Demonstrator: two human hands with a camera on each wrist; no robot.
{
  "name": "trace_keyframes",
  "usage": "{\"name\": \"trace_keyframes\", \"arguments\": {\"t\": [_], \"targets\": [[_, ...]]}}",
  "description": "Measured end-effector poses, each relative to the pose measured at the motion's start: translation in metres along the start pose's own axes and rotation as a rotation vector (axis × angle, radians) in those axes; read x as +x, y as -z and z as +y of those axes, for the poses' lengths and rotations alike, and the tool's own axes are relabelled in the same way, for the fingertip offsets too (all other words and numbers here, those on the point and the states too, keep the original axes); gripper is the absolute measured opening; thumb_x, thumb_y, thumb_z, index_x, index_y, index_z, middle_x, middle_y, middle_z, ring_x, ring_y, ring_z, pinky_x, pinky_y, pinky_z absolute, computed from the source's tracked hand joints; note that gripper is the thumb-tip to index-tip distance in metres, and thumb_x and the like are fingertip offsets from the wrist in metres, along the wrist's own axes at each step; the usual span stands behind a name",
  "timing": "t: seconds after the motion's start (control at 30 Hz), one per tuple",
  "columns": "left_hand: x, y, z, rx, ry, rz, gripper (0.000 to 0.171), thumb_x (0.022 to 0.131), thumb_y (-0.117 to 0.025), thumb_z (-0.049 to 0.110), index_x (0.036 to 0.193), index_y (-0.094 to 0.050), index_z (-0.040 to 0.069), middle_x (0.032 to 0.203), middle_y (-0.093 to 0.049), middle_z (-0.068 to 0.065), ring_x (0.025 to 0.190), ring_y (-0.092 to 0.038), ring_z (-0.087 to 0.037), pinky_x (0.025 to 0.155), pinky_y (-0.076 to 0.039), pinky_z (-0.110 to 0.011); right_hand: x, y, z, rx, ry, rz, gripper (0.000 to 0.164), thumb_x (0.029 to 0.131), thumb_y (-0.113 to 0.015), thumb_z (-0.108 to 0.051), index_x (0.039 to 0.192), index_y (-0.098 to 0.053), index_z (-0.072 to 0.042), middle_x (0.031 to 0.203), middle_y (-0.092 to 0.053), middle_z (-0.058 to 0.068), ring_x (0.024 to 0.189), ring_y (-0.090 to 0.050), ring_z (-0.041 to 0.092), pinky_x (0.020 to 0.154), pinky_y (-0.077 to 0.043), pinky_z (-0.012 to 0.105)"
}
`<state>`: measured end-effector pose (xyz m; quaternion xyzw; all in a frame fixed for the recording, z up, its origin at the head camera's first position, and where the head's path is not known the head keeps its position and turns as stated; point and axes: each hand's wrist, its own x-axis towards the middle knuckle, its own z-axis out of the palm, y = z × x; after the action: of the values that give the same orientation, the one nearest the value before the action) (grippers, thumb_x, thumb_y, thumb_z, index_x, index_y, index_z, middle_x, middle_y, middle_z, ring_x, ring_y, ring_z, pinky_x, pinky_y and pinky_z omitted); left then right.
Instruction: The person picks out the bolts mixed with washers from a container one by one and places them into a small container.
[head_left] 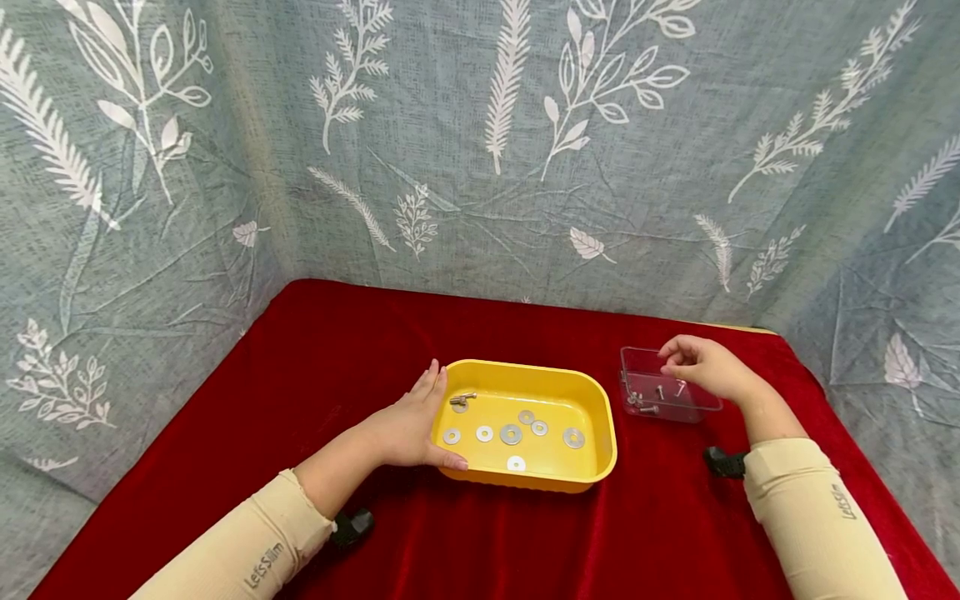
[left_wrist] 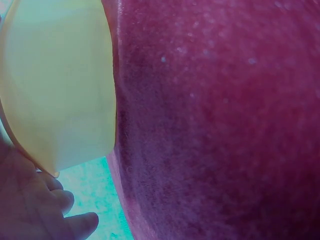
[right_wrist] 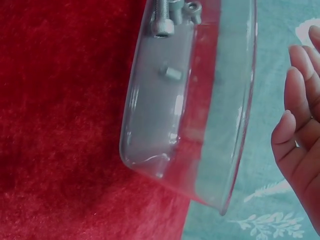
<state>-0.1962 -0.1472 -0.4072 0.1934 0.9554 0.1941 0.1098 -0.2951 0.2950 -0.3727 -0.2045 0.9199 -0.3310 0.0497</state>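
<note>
A yellow tray (head_left: 525,483) holds several flat washers (head_left: 511,434) and a few small metal screws (head_left: 462,400) near its left end. My left hand (head_left: 408,425) grips that end, thumb over the front rim and fingers along the far left corner. The left wrist view shows the tray's outer wall (left_wrist: 60,85) beside the fingers. To the right sits a clear plastic box (head_left: 705,408) with several screws (head_left: 660,392) in it. My right hand (head_left: 708,367) hovers above the box, fingers bent loosely; in the right wrist view, I see nothing between them.
Dark red cloth (head_left: 337,350) covers the table. Grey-blue curtains (head_left: 450,208) with white leaf prints stand behind it and at both sides. The yellow tray and the clear box stand close together, with a narrow strip of cloth between them.
</note>
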Motion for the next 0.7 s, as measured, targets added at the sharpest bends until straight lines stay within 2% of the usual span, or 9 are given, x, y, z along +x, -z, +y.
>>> {"name": "trace_keyframes", "arguments": {"t": [0.2, 0.43, 0.7], "targets": [[0.001, 0.000, 0.000, 0.004, 0.002, -0.006, 0.132, 0.060, -0.067, 0.071, 0.145, 0.007, 0.002, 0.151, 0.014, -0.014, 0.139, 0.004, -0.025, 0.109, -0.018, -0.043, 0.003, 0.000, -0.012, -0.001, -0.003, 0.001, 0.018, 0.085, -0.065, -0.014, 0.099, -0.059, -0.004, 0.082, -0.059, 0.007, 0.074, -0.055, 0.014, 0.064, -0.047, 0.023], [0.002, 0.000, -0.001, 0.001, -0.009, 0.000, 0.132, 0.059, -0.067, 0.071, 0.145, 0.005, 0.000, 0.151, 0.014, -0.015, 0.139, 0.002, -0.028, 0.109, -0.019, -0.044, 0.014, -0.005, -0.035, -0.018, 0.031, -0.001, 0.022, 0.085, -0.066, -0.018, 0.100, -0.060, -0.004, 0.084, -0.061, 0.006, 0.076, -0.055, 0.015, 0.066, -0.046, 0.023], [0.003, -0.001, -0.002, 0.001, 0.000, -0.003, 0.133, 0.059, -0.067, 0.071, 0.145, 0.006, 0.002, 0.151, 0.014, -0.014, 0.139, 0.003, -0.026, 0.109, -0.019, -0.044, 0.031, -0.018, -0.069, 0.039, 0.116, -0.061, 0.016, 0.086, -0.064, -0.012, 0.101, -0.060, -0.006, 0.085, -0.062, 0.005, 0.080, -0.057, 0.016, 0.070, -0.047, 0.023]]}}
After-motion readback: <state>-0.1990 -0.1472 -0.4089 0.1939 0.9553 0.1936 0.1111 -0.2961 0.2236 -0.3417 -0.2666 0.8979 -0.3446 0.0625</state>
